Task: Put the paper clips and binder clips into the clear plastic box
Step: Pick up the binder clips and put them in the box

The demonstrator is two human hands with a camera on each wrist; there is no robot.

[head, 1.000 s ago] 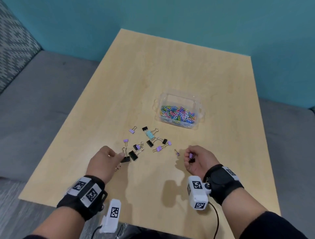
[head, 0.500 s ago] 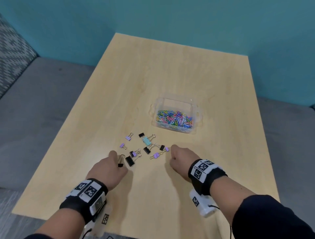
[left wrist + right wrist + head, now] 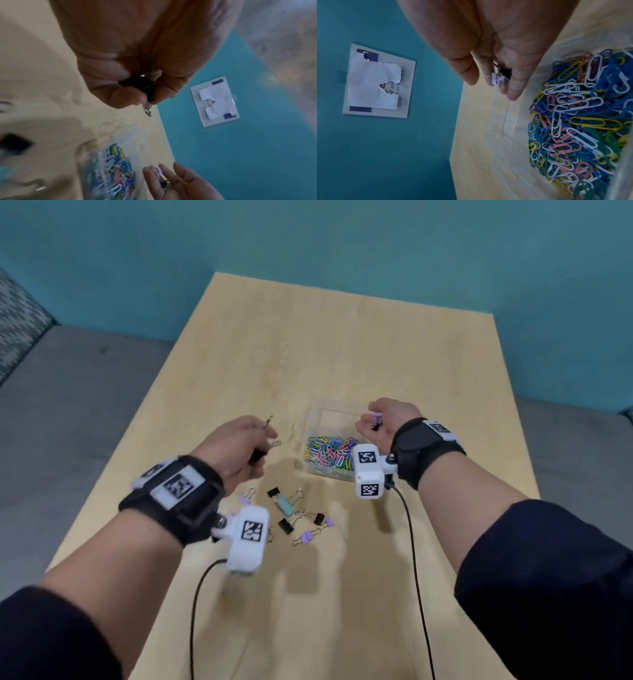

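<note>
Fingers (image 3: 120,94) of left hand (image 3: 236,450) half hide black clip (image 3: 145,86); right hand (image 3: 383,422) cups clips (image 3: 498,79).

A light wooden table (image 3: 325,364) is standing with its far edge against a teal wall (image 3: 308,241). Grey upholstered seating (image 3: 68,392) is running along its left and right edges, a patterned cushion (image 3: 17,326) lying at far left. A torn white notice (image 3: 376,81) is hanging on the wall.
</note>
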